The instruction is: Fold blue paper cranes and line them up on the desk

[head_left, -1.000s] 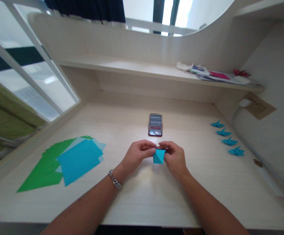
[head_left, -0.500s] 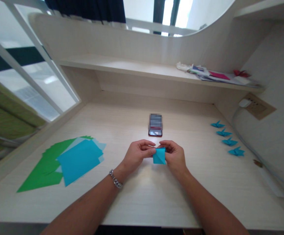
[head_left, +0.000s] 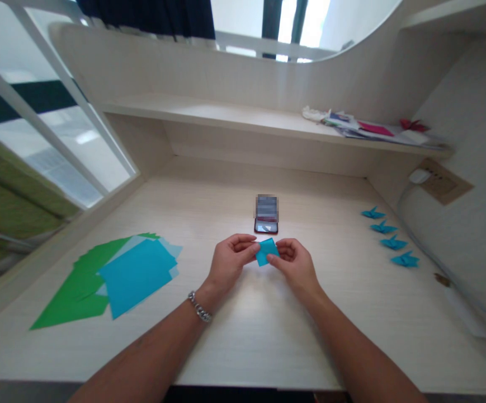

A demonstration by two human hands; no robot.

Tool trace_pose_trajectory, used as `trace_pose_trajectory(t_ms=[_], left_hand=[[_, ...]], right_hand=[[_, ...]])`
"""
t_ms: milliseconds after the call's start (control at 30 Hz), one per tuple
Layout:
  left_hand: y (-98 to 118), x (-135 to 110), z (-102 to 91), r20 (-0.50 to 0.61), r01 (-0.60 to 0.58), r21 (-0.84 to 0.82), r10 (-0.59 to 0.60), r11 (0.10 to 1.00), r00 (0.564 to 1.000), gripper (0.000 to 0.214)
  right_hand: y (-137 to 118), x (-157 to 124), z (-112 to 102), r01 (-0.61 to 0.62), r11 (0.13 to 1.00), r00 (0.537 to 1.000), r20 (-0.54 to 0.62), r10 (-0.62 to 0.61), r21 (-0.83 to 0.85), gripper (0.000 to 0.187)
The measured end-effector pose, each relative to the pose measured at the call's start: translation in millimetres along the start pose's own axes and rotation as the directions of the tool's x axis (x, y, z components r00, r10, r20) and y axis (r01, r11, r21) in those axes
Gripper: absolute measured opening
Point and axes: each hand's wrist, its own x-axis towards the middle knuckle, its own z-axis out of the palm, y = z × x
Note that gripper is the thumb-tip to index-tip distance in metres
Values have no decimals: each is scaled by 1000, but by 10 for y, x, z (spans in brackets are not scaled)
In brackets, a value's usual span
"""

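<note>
Between my two hands is a small folded square of blue origami paper [head_left: 267, 250], tilted a little. My left hand [head_left: 232, 258] pinches its left edge between thumb and fingers. From the other side my right hand [head_left: 295, 262] grips it, the thumb lying on its lower right part and the fingers curled behind. Just beyond the hands a phone [head_left: 267, 215] lies on the desk, its screen blurred.
At left, blue paper sheets [head_left: 140, 277] overlap green sheets [head_left: 75, 296]. Several folded blue paper cranes [head_left: 394, 242] stand in a row at right, near a cable [head_left: 427, 257] from the wall socket [head_left: 446, 182]. Papers [head_left: 360, 127] lie on the shelf [head_left: 226, 115] above.
The folded paper has moved up and slightly left and has turned. My right thumb now rests on its front. My left hand has shifted slightly up and left.
</note>
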Motion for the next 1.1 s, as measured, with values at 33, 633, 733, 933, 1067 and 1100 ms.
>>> trace_pose_trajectory(t_ms=[33,633,733,933,1067,1100], left_hand=[[-2,-4,0,20,1,5,-1,1000,1000,36],[31,-85,68,260,39,152,-78,988,963,24],[25,-87,63,270,85,114,-113,990,956,27],[-12,-79,63,231,140,29,-143,990,962,28],[-44,-80,66,218,151,-22,-142,988,966,29],[-49,-81,65,221,153,-26,-144,988,965,29]], right_hand=[[3,6,-7,11,1000,1000,-18,-11,-16,39],[-25,-28,-39,70,987,991,-106,-86,-147,31],[-48,-57,-26,93,980,989,-99,-112,-177,28],[-75,-93,8,184,937,969,-107,-224,-297,19],[-92,-107,17,222,912,959,-90,-268,-345,16],[-93,-108,18,230,909,957,-89,-275,-347,16]])
